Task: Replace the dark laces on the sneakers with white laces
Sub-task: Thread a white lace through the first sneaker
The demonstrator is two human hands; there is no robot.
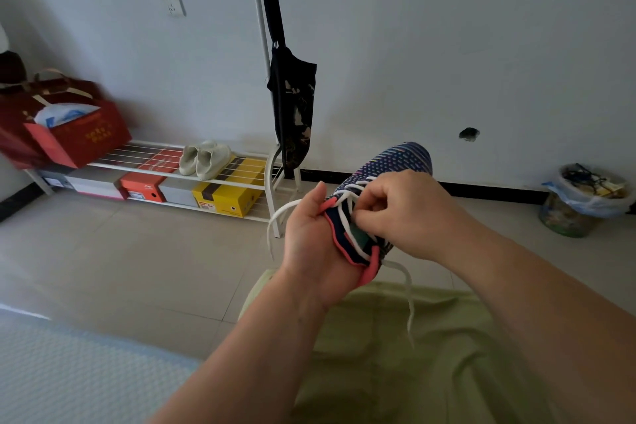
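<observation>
A dark blue knit sneaker with a pink collar is held up in front of me, toe pointing away. A white lace runs through its eyelets. One loose lace end arcs out to the left and another hangs down on the right over my lap. My left hand grips the sneaker from the left side near the collar. My right hand lies over the lacing with its fingers curled, pinching the white lace near the upper eyelets. No dark lace is visible.
A white wire shoe rack with shoe boxes, pale slippers and a red bag stands at the left wall. A dark bag hangs from a pole. A lined waste bin stands at the right. Green fabric covers my lap.
</observation>
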